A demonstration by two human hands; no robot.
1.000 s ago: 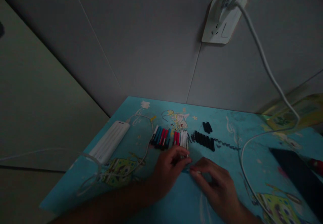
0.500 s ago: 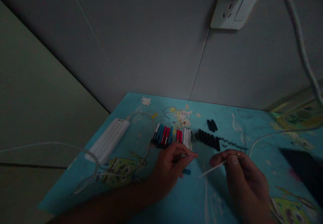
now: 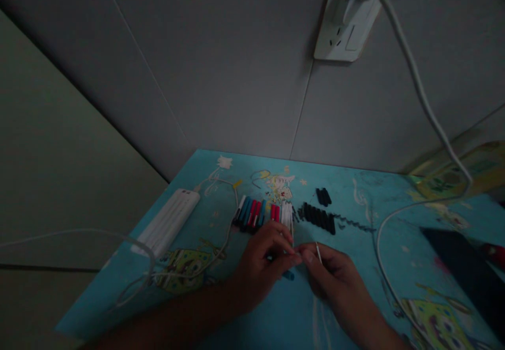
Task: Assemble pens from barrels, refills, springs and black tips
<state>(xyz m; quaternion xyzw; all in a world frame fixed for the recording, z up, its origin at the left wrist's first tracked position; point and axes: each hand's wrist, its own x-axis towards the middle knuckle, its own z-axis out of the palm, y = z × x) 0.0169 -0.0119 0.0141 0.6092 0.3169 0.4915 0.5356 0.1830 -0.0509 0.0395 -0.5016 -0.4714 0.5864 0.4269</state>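
Note:
My left hand (image 3: pixel 265 266) is closed in a pinch, its fingertips meeting those of my right hand; what it grips is too small to make out. A blue pen part (image 3: pixel 289 275) shows just below its fingers; whether it is held or lies on the table I cannot tell. My right hand (image 3: pixel 335 276) is shut on a thin white pen refill (image 3: pixel 319 253), which sticks up between the fingers. Just beyond my hands lie blue and red pen barrels (image 3: pixel 252 212), a bundle of white refills (image 3: pixel 286 214) and a row of black pen pieces (image 3: pixel 319 218).
A smaller black group (image 3: pixel 323 196) and scattered dark bits (image 3: pixel 353 224) lie farther back and right. A white power strip (image 3: pixel 168 221) with its cable is at left. A white cord (image 3: pixel 418 87) drops from the wall socket (image 3: pixel 343 37). A dark flat sheet (image 3: pixel 461 271) lies at right.
My right hand has moved left until its fingertips meet my left hand's. The refill in it has swung from pointing left to nearly upright. The view has shifted slightly.

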